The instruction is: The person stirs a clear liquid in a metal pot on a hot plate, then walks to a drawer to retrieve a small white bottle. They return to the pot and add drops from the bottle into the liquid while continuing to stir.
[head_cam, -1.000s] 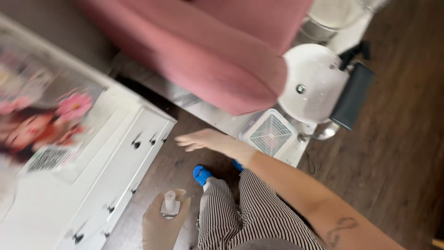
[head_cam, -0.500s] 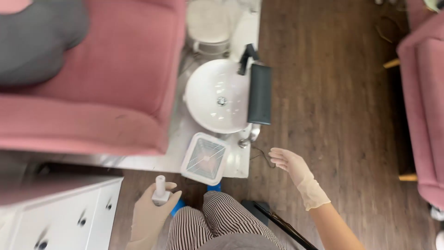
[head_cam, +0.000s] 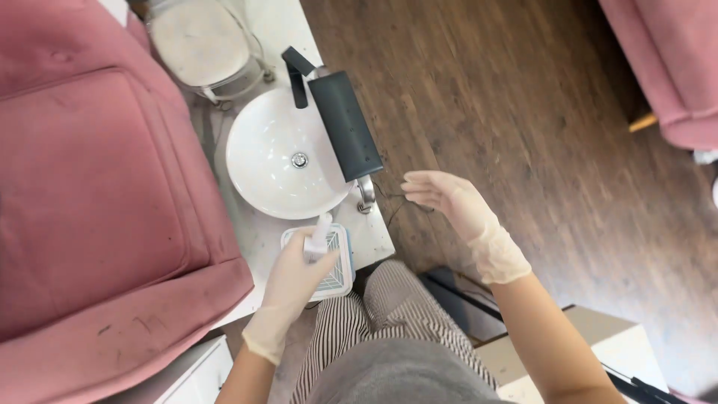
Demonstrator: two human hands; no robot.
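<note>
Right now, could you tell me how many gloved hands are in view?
2. The left hand holds a small white bottle over the square white tray below the round white basin. The right hand hangs open above the wooden floor.

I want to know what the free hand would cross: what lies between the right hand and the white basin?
In the head view, the dark grey padded rest and a chrome handle at the basin's edge sit between it and the right hand.
</note>
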